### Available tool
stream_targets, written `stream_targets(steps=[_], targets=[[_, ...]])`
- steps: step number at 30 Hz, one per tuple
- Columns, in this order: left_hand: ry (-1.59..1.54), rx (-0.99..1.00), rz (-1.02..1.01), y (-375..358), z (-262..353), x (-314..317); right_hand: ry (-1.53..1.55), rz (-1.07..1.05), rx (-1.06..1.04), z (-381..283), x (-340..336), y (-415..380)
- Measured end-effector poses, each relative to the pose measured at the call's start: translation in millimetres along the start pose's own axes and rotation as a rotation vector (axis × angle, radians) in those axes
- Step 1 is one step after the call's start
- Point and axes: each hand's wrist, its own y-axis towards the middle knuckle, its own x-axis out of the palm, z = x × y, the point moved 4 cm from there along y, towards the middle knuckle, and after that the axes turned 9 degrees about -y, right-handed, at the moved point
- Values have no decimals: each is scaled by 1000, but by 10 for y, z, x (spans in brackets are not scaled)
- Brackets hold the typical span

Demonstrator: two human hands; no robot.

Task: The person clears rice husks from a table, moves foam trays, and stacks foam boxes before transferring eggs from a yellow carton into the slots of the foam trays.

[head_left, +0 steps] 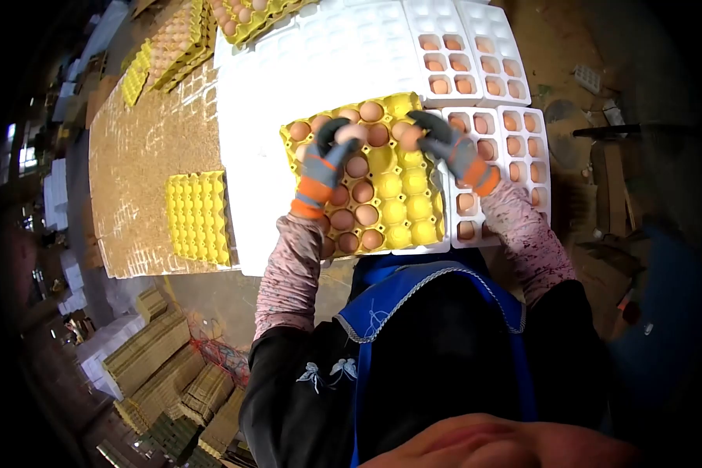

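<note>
A yellow egg tray (pixel 394 210) lies in front of me, brown eggs in its left columns and upper rows, bare cups at its lower right. My left hand (pixel 324 160), in a grey, black and orange glove, is closed around a brown egg (pixel 351 135) above the tray's upper left part. Over the upper right edge, my right hand (pixel 449 148), gloved alike, grips brown eggs (pixel 408 136), slightly blurred; their exact number I cannot make out. White foam egg boxes (pixel 504 117) with brown eggs in square pockets stand just right of the tray, partly under my right forearm.
More white foam boxes (pixel 343 47) spread across the back, brightly lit. On the brown board to the left lies a yellow tray (pixel 197 218) with bare cups. Stacked yellow trays with eggs (pixel 181 47) stand at the far left. Cardboard stacks (pixel 156 359) are on the floor.
</note>
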Motion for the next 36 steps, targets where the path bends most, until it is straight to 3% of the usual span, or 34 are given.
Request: stream_targets(steps=[1,2,3,4,5,6,8,10,12,13,15,16,17,19,21,24,27,28,30,34,35,36], targets=[[95,11,-97,230,-20,-200,14,-53,199,47,-195,131],[216,-35,-44,281,65,-158,124,-55,228,190,-313,230],[475,47,-105,360,118,-74,234,-56,257,100,-290,266],[730,145,-146,435,171,10,-63,27,241,23,-239,332],[1116,380,-306,479,153,142,-507,-23,302,-52,-137,403],[1477,258,-396,461,135,300,-830,16,191,-161,-8,418],[1654,138,-475,478,16,433,-1372,-29,25,-303,267,363],[1819,-87,-540,573,-158,451,-1543,-62,39,-40,388,417],[1802,-26,-500,611,-197,548,-1732,-83,-32,11,378,439],[1784,40,-456,640,-199,577,-1653,-95,-57,21,294,463],[1750,40,-443,721,-238,563,-1371,95,-156,-218,148,313],[1747,57,-457,729,-237,547,-1225,231,-73,-273,113,199],[1744,74,-471,706,-241,530,-1228,220,-73,-298,170,52],[1735,128,-420,591,-252,506,-655,136,-111,-372,340,-295],[1712,102,-416,566,-250,473,-644,-277,15,-505,812,-622],[1648,71,-411,624,-250,358,-1014,-368,-322,-330,1366,-989],[1577,103,-415,589,-167,229,-1104,-525,-131,227,1612,-1206],[1489,100,-394,550,-66,217,-428,-429,225,599,1590,-1311],[1360,61,-358,540,-11,163,-1230,-525,-177,-164,1576,-1220],[1360,75,-276,663,-87,96,-1219,-430,-151,364,1712,-1314],[1353,90,-264,716,-141,69,-518,-268,-6,698,1705,-1339],[1345,104,-253,734,-126,74,-171,-184,73,666,1637,-1323]])
